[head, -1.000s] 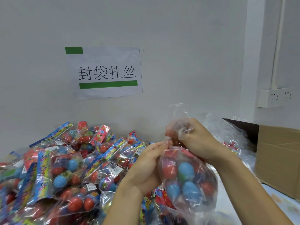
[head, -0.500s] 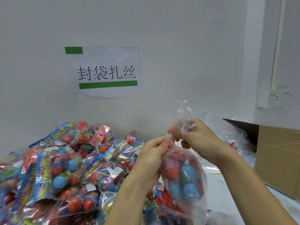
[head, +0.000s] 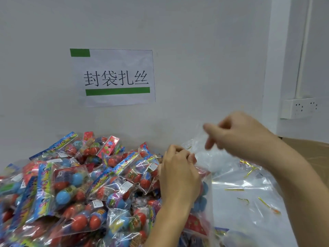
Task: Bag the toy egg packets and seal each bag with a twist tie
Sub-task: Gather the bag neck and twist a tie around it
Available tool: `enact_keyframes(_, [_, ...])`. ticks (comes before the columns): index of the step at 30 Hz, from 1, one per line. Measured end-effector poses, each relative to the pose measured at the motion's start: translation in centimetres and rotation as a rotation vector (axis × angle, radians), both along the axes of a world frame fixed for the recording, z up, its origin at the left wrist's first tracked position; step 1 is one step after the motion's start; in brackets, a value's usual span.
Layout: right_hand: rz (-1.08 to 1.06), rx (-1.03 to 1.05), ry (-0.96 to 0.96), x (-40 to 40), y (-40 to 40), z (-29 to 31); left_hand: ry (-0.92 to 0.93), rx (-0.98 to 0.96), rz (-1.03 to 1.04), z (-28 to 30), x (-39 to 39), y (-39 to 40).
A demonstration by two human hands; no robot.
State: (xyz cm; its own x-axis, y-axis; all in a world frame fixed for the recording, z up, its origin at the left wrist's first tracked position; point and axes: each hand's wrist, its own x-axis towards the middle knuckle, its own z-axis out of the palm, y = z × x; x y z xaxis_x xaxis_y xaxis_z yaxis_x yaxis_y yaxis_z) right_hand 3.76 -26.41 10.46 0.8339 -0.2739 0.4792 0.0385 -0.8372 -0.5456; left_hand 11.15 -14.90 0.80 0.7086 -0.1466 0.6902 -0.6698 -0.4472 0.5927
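My left hand grips the gathered neck of a clear plastic bag that holds blue and red toy eggs. The bag hangs low in front of the pile of toy egg packets, and my hand hides most of it. My right hand is up and to the right of the bag neck, blurred, with its fingers loosely curled and nothing visibly in them. The bag's loose top sticks up between the two hands. Gold twist ties lie scattered on the table to the right.
Loose clear bags cover the table on the right. A cardboard box stands at the right edge. On the wall are a paper sign and a power socket.
My right hand has let go of the bag neck and moved up and right. My left hand has taken over the neck, and the bag has dropped lower.
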Motion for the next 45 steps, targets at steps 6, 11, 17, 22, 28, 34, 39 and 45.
enact_keyframes(6, [-0.088, 0.025, 0.176, 2.9, 2.2, -1.9, -0.142, -0.045, 0.119, 0.1, -1.0, -0.4])
enact_keyframes(11, [-0.057, 0.219, 0.062, 4.1, 2.1, -2.6, -0.230, 0.036, 0.200, -0.1, -0.7, -0.4])
enact_keyframes(17, [0.140, 0.504, -0.088, 4.3, 1.3, -2.9, 0.102, -0.186, -0.169, 1.3, 0.4, 0.4])
enact_keyframes(22, [0.403, 0.668, -0.154, 4.5, 1.3, -2.9, 0.693, -0.646, -0.771, 2.7, 0.8, 2.0])
enact_keyframes(28, [0.766, 0.713, -0.083, 5.2, 0.0, -3.8, 0.835, -0.621, -1.062, 2.6, 1.4, 3.9])
enact_keyframes(34, [0.852, 0.698, -0.036, 5.7, -1.1, -4.7, 0.829, -0.602, -1.055, 2.2, 1.5, 3.5])
enact_keyframes(39, [0.869, 0.629, -0.043, 5.6, -1.9, -5.1, 0.825, -0.544, -1.039, 2.0, 1.5, 3.4])
enact_keyframes(45, [0.841, 0.548, 0.089, 4.7, -3.5, -5.1, 0.757, -0.432, -0.790, 1.8, 1.5, 2.8])
